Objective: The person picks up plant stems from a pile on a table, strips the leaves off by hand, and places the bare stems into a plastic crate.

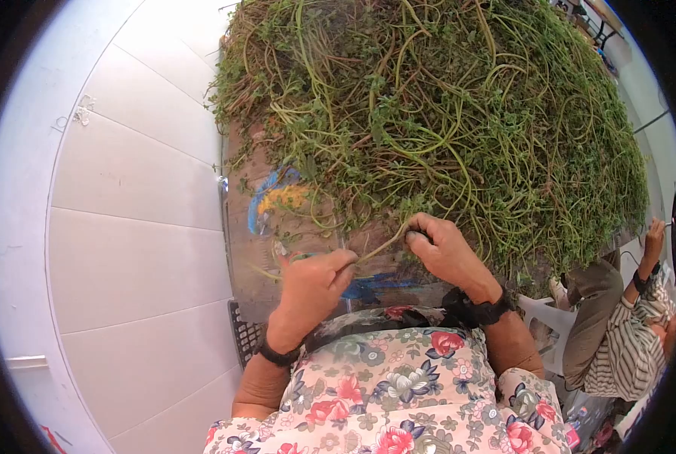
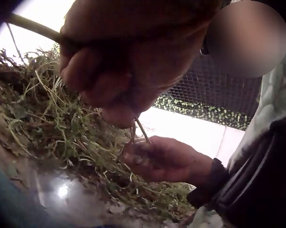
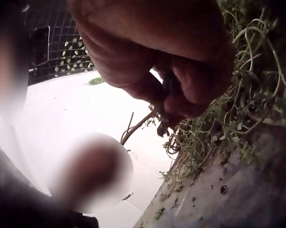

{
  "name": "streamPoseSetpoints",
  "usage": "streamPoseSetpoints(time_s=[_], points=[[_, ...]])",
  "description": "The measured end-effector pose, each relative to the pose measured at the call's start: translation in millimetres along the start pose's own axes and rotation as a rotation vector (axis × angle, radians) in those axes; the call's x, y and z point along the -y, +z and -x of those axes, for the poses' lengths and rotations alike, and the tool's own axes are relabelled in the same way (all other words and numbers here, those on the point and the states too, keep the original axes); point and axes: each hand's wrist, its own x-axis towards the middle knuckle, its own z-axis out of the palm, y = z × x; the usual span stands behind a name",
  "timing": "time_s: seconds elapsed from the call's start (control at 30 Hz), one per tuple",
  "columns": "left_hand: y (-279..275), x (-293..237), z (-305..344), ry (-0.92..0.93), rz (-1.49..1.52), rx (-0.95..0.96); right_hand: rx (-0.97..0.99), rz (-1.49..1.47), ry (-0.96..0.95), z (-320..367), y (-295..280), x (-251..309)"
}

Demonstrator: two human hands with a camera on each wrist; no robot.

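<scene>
A thin pale-green plant stem (image 1: pixel 379 248) stretches between both hands, close to the near edge of the table. My left hand (image 1: pixel 307 291) pinches it between thumb and fingers, and its loose end sticks out to the left, as the stem (image 2: pixel 34 28) in the left wrist view also shows. With curled fingers, my right hand (image 1: pixel 455 257) holds the other end, right at the front of a big heap of leafy green stems (image 1: pixel 428 113). The right wrist view has leafy bits of the stem (image 3: pixel 138 126) coming out below the right hand (image 3: pixel 157 52).
The heap covers most of the table (image 1: pixel 239 261), whose near left part shows blue and yellow markings (image 1: pixel 281 198). A white tiled wall (image 1: pixel 141 181) runs along the left. A black crate (image 1: pixel 245 333) stands at the near left. Another person in a striped shirt (image 1: pixel 618 344) sits at right.
</scene>
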Motion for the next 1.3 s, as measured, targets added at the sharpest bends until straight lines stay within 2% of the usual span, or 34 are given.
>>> streamPoseSetpoints(time_s=[0.1, 0.2, 0.3, 0.33, 0.43, 0.47, 0.67, 0.77, 0.87, 0.97, 1.07, 1.17, 1.2, 1.3], points=[[5, -8, -2, 0.025, 0.052, -0.004, -0.111, -0.062, 0.037, -5, 5, -3], [2, -11, -4, 0.038, 0.054, -0.005, -0.174, -0.335, 0.048, -9, 15, -6], [-5, -11, -1, 0.003, 0.078, 0.004, -0.377, 0.219, -0.093, -13, 1, -35], [-8, -9, 1, -0.017, 0.094, 0.006, -0.354, 0.192, 0.017, -9, -10, -31], [-13, -5, 4, -0.027, -0.007, 0.017, -0.339, -0.335, 0.155, -2, -27, -14], [-13, -4, 4, -0.013, -0.022, 0.02, -0.297, -0.376, 0.164, -1, -32, -14], [-13, -8, 1, 0.079, -0.068, 0.055, -0.047, -0.154, 0.089, -5, -29, 3], [-16, -9, 1, 0.07, -0.097, 0.056, 0.0, -0.01, -0.147, -9, -19, -10], [-18, -5, 3, 0.064, -0.086, 0.025, 0.085, 0.179, -0.118, -8, -24, -4], [-16, -3, 5, 0.067, -0.084, 0.046, 0.022, 0.407, -0.18, -9, -16, -13], [-14, -7, 6, 0.019, -0.037, 0.087, -0.236, 0.425, -0.179, -17, -18, -30], [-17, -8, 6, -0.048, 0.033, 0.051, -0.441, 0.056, -0.032, -17, -46, -38], [-18, -5, 7, -0.05, 0.028, 0.025, -0.41, -0.26, 0.149, -11, -53, -21], [-17, 0, 7, -0.037, 0.007, 0.003, -0.229, -0.31, 0.088, -2, -56, -11]])
